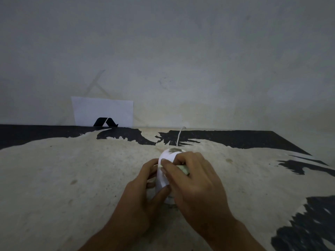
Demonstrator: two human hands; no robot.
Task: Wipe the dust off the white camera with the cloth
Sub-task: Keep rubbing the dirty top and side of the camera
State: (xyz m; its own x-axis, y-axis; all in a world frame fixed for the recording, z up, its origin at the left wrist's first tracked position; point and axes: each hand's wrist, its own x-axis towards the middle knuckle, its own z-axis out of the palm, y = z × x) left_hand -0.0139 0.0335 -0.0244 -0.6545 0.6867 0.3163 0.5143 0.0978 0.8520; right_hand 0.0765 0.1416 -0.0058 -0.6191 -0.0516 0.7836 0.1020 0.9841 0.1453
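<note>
White camera (167, 156) stands upright on table (72, 169), long axis vertical, cable (179, 136) running off behind it toward wall. Left hand (143, 192) wraps camera's left side, steadying body. Right hand (195, 178) presses pale cloth (184, 169) against camera's right upper side, fingers curled over it. Dusty smear on dome lies just above cloth; next stroke likely goes upward.

White camera (167, 156) upright, dusty top; greenish cloth (184, 169) against it.

White camera (167, 156), pale green cloth (184, 169), beige-black table (72, 169).
</note>
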